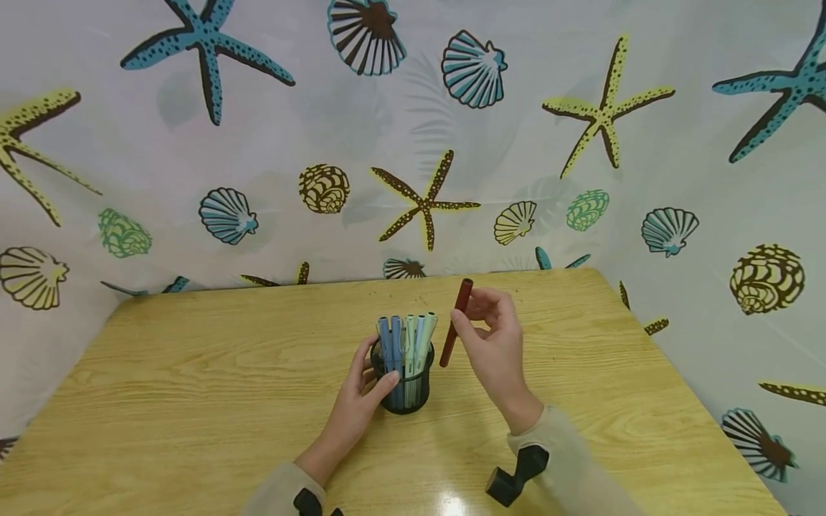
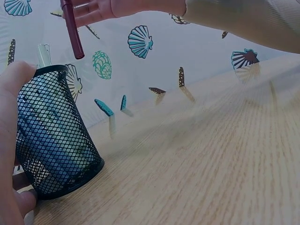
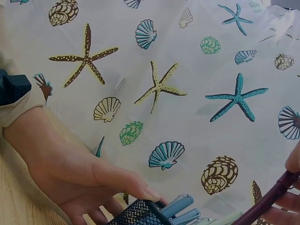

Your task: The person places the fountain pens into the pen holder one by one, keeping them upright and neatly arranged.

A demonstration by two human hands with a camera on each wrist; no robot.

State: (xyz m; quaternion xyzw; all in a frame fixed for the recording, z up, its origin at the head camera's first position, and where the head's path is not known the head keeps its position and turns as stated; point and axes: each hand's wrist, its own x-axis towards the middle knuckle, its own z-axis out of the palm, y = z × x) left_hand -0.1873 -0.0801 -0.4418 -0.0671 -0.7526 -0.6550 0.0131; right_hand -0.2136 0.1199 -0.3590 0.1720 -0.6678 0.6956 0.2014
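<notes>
In the head view a black mesh pen cup stands on the wooden table. It holds several pens, blue ones at the left and pale green ones at the right. My left hand grips the cup from its left side, thumb across the front near the rim. To the right of the cup, my right hand pinches a dark red pen between thumb and fingers. The pen is in the air, tilted, its lower end beside the cup's rim. In the left wrist view the mesh cup leans in the picture.
The light wooden table reaches back to a white cloth printed with starfish and shells, which also hangs along both sides. A black wrist device sits on the right sleeve.
</notes>
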